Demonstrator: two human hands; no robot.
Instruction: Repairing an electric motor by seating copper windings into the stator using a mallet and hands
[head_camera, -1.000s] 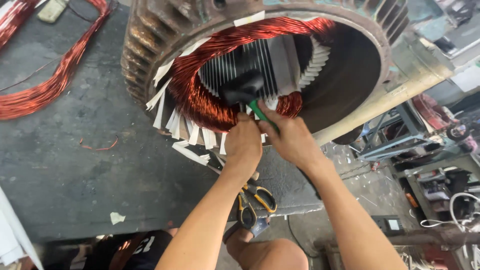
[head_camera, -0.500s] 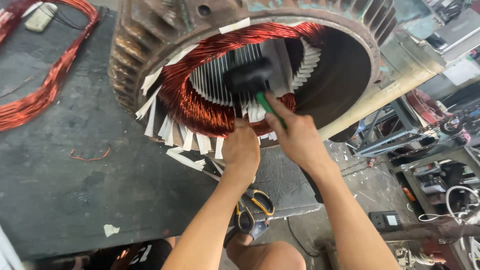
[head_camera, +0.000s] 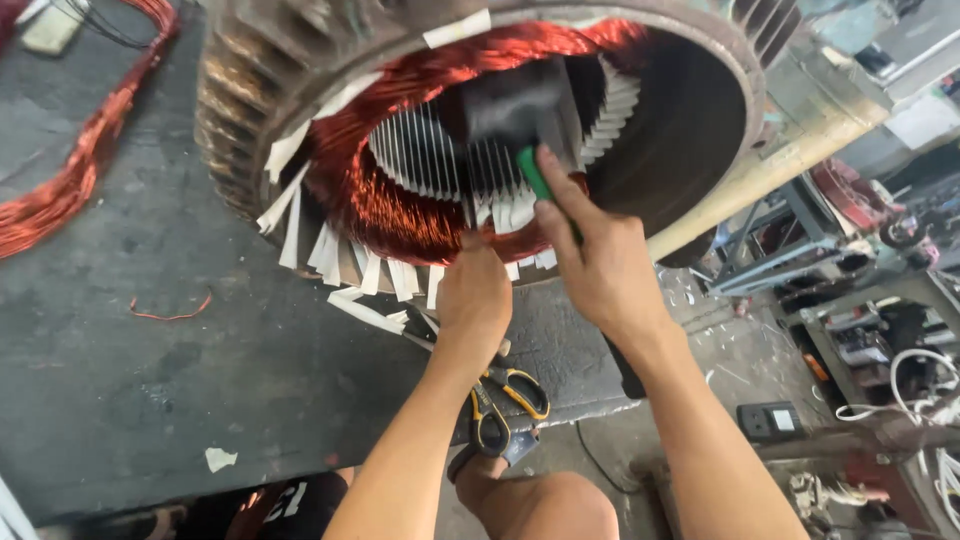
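Gripping one mallet (head_camera: 515, 110), right hand (head_camera: 595, 265)

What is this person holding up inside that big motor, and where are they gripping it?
The right hand holds a black-headed mallet by its green handle, just below the head. The left hand holds nothing clear; it presses on the copper windings.

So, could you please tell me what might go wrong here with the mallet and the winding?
The black mallet in the right hand hangs just above the left hand, which presses on the copper winding; a blow could catch those fingers. A hard strike might also bruise the wire or shift the white paper strips. The scissors lie at the bench edge and could drop.
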